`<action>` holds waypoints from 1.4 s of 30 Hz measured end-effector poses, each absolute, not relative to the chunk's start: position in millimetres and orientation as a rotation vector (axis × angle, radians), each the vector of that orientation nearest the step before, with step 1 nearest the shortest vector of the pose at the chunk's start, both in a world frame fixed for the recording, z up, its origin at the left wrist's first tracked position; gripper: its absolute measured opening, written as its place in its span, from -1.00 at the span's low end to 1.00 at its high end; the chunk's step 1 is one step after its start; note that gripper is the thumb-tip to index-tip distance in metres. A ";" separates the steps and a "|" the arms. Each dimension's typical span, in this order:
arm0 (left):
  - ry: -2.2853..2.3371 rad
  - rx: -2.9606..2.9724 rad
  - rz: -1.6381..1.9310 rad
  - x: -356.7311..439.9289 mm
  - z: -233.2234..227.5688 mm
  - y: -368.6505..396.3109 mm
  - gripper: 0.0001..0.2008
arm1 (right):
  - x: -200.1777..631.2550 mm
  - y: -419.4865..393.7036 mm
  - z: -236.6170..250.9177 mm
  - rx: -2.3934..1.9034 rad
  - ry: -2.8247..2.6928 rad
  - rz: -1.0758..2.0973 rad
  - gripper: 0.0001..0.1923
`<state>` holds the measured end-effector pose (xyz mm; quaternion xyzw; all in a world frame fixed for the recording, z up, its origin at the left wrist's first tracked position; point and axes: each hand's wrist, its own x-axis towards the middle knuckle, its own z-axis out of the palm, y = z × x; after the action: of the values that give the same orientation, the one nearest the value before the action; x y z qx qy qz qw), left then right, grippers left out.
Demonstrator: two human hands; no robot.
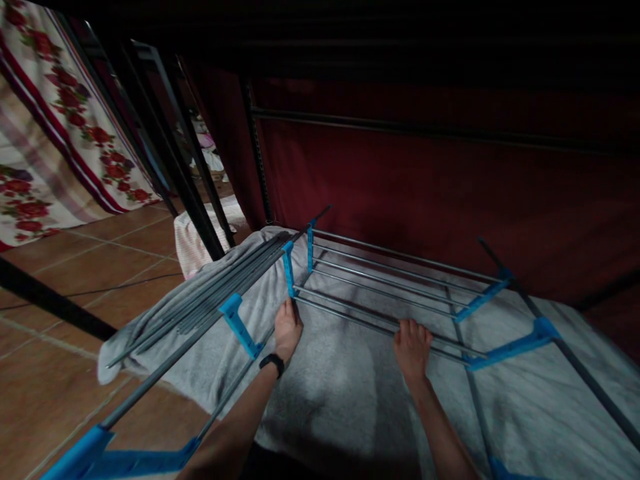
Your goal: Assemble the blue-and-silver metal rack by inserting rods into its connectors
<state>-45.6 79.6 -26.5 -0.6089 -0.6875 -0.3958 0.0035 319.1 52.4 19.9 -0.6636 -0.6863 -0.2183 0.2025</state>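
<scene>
A rack frame of grey metal rods and blue plastic brackets lies on a grey blanket [345,393]. My left hand [287,331], with a black band at the wrist, is closed at the lower end of a blue bracket [289,270], where the cross rods meet it; its fingertips are partly hidden. Two metal cross rods [345,317] run from there to another blue bracket [515,348] on the right. My right hand [413,343] is wrapped over these rods near their right half. Farther back, more cross rods [380,259] span a second pair of brackets.
Several loose grey rods [215,283] lie bundled on the blanket's left side. Dark metal posts [170,153] stand at the left, with a floral cloth [65,113] beyond. A dark red curtain [425,180] hangs behind. A dark beam crosses overhead. Brown tiles [50,340] cover the floor.
</scene>
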 end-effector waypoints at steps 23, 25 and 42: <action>-2.206 -1.895 -1.285 -43.6 -25.0 78.6 -0.44 | 324.0 51.7 16.3 -1.838 -1.953 -0.639 -0.78; -2.210 -1.888 -1.284 -43.4 -25.7 78.8 -0.45 | 324.7 51.5 15.9 -1.837 -1.955 -0.633 -0.78; -2.208 -1.928 -1.226 -45.0 -25.8 74.5 -0.36 | 325.3 51.1 14.7 -1.792 -1.947 -0.619 -0.78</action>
<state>-45.0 74.5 -25.8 -0.6067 -0.6948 -0.3859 -0.0177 325.3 51.1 14.7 -0.6447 -0.7004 -0.2228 0.2103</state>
